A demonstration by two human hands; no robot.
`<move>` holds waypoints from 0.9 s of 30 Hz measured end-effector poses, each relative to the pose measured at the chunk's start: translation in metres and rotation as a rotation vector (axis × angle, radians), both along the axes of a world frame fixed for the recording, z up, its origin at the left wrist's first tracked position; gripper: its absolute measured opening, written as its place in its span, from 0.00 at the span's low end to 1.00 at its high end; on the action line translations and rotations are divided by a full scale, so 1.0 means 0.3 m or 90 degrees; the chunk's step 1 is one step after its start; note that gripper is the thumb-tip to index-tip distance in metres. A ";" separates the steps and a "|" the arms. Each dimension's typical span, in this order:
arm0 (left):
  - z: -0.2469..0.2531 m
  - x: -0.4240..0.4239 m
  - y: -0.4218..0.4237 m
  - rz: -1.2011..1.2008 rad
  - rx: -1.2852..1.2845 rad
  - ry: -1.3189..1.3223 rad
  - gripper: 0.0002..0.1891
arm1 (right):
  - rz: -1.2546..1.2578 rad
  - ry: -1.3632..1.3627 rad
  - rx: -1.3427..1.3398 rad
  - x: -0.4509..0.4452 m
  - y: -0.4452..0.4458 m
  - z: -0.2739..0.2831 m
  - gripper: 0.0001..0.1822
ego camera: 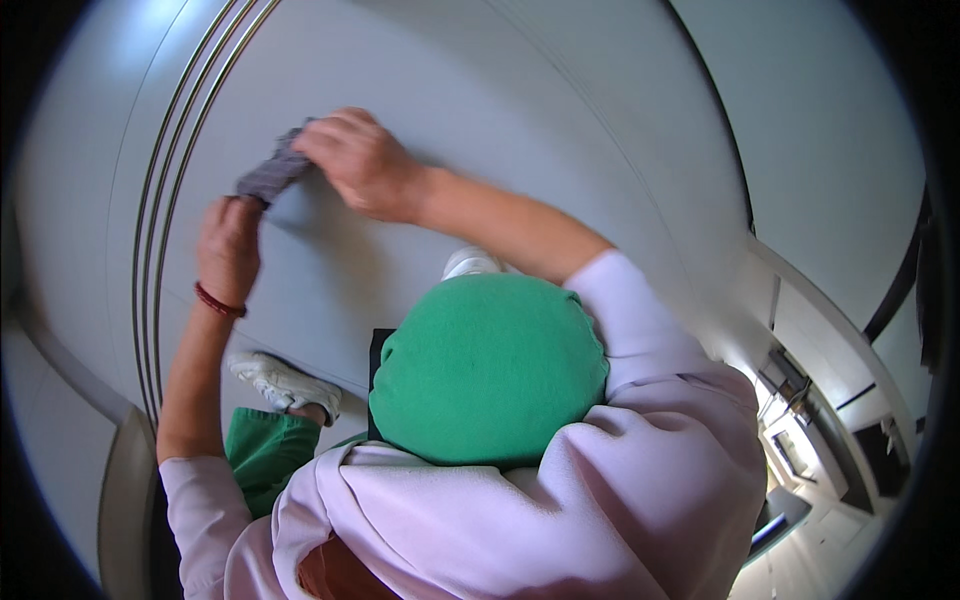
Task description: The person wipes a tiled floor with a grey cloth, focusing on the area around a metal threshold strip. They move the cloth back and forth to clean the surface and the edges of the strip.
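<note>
A grey knitted cloth, perhaps a sock [279, 171], is stretched slantwise between my two hands, clear of my body. My left hand [231, 244], with a dark red cord bracelet [219, 301] at its wrist, pinches the lower end. At the upper end, the fingers of my right hand [367, 165] are closed on the fabric, and some blur shows there. Part of the cloth is hidden behind the fingers of both hands. Beneath my hands lies a pale, smooth surface [450, 90] that looks like a floor.
Three thin metal strips [171, 165] curve along the left. My bent knee in green trousers [487, 367] fills the middle, with a black edge [379, 375] beside it. White shoes [289, 382] stand below my hands. A bright room with furniture [802, 442] shows far right.
</note>
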State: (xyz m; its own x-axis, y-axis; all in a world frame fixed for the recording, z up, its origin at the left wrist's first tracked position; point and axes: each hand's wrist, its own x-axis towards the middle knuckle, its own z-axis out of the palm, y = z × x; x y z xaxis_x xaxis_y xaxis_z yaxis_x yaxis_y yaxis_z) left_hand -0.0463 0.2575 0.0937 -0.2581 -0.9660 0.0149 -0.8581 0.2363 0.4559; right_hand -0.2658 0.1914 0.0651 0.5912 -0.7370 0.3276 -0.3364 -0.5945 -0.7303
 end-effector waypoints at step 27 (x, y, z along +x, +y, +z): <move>-0.021 -0.033 -0.020 -0.207 0.084 -0.111 0.15 | 0.082 0.012 -0.089 0.112 -0.081 -0.144 0.15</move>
State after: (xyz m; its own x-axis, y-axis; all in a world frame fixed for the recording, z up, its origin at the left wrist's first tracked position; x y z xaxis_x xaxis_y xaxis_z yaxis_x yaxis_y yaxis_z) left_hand -0.0562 0.2517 0.0873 -0.5393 -0.8236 -0.1755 -0.8151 0.4582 0.3544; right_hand -0.2322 0.1670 0.0220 0.6845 -0.6031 0.4096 -0.2643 -0.7289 -0.6315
